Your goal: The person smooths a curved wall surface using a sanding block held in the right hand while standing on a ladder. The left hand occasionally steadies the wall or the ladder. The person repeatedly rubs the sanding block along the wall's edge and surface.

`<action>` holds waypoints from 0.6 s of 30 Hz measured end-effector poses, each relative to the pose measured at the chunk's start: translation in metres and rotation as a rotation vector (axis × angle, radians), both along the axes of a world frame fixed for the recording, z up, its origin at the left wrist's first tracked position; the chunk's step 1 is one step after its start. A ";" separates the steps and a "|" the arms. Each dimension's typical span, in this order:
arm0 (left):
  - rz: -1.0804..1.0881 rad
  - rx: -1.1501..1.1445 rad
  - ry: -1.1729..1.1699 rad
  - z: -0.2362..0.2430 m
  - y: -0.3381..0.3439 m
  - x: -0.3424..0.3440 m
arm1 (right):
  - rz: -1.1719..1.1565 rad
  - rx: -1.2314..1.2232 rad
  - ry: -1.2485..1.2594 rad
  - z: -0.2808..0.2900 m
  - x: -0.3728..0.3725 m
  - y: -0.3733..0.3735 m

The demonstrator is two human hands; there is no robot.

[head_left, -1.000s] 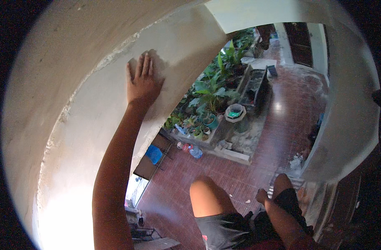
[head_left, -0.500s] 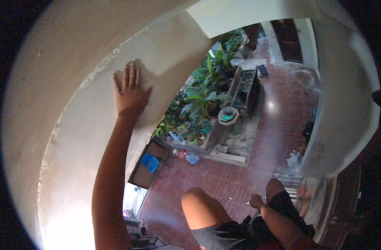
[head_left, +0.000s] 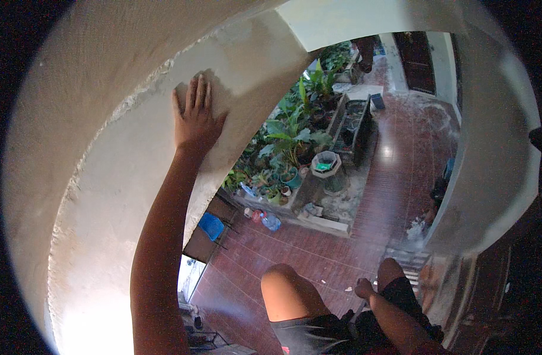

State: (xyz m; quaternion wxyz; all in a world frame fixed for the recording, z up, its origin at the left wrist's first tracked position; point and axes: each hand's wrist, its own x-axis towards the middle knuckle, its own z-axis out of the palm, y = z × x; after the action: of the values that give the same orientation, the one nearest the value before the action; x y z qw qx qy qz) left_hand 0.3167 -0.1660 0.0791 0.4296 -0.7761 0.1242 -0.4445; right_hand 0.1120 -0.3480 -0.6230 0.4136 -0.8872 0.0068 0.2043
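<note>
My left hand [head_left: 197,121] lies flat with fingers spread on a pale plastered wall [head_left: 123,183]. A damp-looking darker patch of plaster [head_left: 256,41] surrounds its fingertips and runs up to the corner. Along the plaster's left side goes a rough, broken edge [head_left: 108,121], with a tan surface beyond it. My right hand [head_left: 364,289] is closed low down, between my bent knees. Whether anything is inside its curled fingers cannot be made out.
Far below lies a red tiled floor [head_left: 294,248] with small white bits. Potted plants [head_left: 291,133], an octagonal planter [head_left: 326,164], a long dark trough [head_left: 351,121] and a blue chair [head_left: 211,226] stand there. At right curves a pale column [head_left: 490,165].
My left hand has slid slightly up and to the right across the plaster, still flat. My view has shifted a little. The right hand stays closed near my knees.
</note>
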 end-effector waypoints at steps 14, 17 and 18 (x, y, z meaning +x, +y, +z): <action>-0.256 0.082 0.253 -0.023 0.001 0.010 | -0.018 -0.029 -0.022 0.059 -0.010 -0.012; -0.460 -0.065 0.535 -0.071 -0.002 -0.001 | 0.101 -0.085 -0.040 0.056 -0.010 -0.014; -0.489 -0.178 0.661 -0.095 0.001 -0.010 | 0.153 -0.125 -0.051 0.054 -0.010 -0.013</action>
State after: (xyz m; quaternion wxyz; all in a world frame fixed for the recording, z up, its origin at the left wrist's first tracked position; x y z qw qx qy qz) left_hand 0.3066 -0.1653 -0.0157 0.1798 -0.8588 0.3969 -0.2696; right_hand 0.1025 -0.3607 -0.5694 0.3406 -0.9142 -0.0585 0.2119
